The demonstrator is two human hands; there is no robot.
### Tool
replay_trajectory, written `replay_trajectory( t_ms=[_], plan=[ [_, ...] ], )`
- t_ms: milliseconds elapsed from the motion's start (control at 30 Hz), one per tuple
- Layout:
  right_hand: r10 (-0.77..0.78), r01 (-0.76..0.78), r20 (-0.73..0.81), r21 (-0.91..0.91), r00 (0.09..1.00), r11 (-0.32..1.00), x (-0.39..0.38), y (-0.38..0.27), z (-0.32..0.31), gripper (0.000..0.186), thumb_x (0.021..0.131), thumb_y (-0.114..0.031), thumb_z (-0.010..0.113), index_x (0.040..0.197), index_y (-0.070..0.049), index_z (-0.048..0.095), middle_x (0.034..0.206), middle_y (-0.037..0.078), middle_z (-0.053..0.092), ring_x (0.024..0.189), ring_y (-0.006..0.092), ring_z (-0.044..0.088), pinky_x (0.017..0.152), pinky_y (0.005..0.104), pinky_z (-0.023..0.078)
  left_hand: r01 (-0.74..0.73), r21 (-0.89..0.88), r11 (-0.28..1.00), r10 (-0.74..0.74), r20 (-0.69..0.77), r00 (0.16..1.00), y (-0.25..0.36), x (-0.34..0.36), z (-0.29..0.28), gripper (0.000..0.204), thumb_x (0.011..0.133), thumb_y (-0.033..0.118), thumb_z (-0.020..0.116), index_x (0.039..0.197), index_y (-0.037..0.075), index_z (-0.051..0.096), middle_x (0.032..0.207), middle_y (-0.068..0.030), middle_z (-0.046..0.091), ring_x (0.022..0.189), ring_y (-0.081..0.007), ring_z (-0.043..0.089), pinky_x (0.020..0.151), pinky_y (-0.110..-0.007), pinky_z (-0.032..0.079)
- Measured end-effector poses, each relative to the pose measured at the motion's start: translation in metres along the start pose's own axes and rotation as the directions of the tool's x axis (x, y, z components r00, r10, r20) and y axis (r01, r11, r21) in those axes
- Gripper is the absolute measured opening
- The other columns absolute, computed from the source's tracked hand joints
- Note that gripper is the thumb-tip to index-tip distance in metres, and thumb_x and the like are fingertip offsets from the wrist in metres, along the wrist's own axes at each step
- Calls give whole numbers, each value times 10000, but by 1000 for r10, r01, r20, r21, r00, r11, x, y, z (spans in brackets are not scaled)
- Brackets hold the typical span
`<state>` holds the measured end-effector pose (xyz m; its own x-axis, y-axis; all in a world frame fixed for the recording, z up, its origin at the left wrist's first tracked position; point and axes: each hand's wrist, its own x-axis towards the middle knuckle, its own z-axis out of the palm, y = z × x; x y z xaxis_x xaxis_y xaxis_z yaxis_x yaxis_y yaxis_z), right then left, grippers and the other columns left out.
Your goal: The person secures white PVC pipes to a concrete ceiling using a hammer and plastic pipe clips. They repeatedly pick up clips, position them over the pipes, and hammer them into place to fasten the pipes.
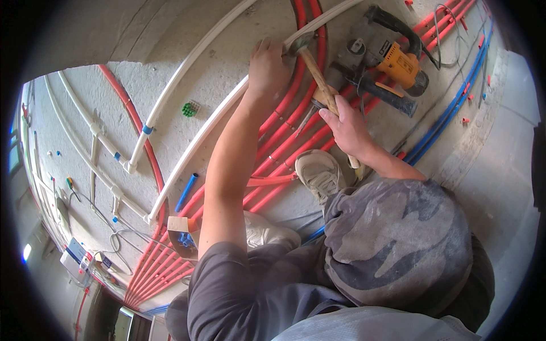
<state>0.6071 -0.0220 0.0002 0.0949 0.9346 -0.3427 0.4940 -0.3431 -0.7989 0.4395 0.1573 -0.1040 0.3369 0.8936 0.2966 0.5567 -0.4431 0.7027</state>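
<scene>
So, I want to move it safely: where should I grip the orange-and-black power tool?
Likely best by the curved black handle, from the picture's upper right, where it arches outward from the power tool. A second hand could steady the straight black side bar, which juts toward the lower right.

Hammer point(315, 73) left of power drill point(395, 61), fittings point(186, 240) in box point(177, 223), pipes point(128, 105) on floor point(232, 57)
</scene>
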Motion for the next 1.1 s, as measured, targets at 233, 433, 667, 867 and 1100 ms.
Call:
replay_trajectory(
  t_ms=[233, 433, 667, 867, 1100],
  plan=[
    [91, -80, 43, -219, 995, 973, 7, -16, -4, 316, 1097, -223, 628, 1301, -1, 533, 996, 284, 717, 944, 532, 688, 763, 559, 521, 124, -20, 992, -122, 80, 989, 0, 2, -1, 247, 841, 60, 731, 1075, 27, 659, 1065, -206, 695, 1025, -443, 672, 891, -527, 546],
    [-78, 66, -49, -209, 996, 976, -6, -36, -12, 285, 1090, -202, 621, 1225, 9, 485, 942, 331, 703, 906, 564, 674, 728, 620, 506, 328, -147, 933, -287, 247, 926, 1, 9, -35, 281, 864, 44, 685, 1137, -1, 737, 1134, -229, 745, 1089, -412, 703, 939, -478, 559],
    [139, -115, 47, -337, 989, 934, 11, -16, 5, 244, 1109, -214, 624, 1172, 6, 538, 911, 222, 708, 822, 436, 715, 701, 478, 536, 486, -209, 848, -346, 476, 808, -21, 28, -58, 421, 801, -27, 674, 1192, 11, 825, 1051, -139, 819, 969, -200, 748, 906, -341, 573],
    [-83, 46, -149, -236, 985, 971, -12, -6, 18, 257, 1121, -212, 611, 1166, 20, 512, 864, 215, 681, 775, 366, 712, 691, 457, 539, 498, -292, 817, -322, 485, 813, -42, 25, -43, 458, 764, -6, 634, 1156, 94, 847, 1070, -175, 819, 1014, -297, 765, 912, -372, 575],
    [126, -126, -20, -322, 992, 938, -5, -23, 12, 291, 1103, -233, 605, 1193, 16, 484, 1009, 359, 712, 987, 576, 669, 793, 642, 516, 487, -235, 841, -323, 504, 801, -41, 27, -51, 455, 763, 0, 646, 1167, 78, 842, 1065, -178, 819, 986, -300, 764, 893, -374, 572]
  ],
)
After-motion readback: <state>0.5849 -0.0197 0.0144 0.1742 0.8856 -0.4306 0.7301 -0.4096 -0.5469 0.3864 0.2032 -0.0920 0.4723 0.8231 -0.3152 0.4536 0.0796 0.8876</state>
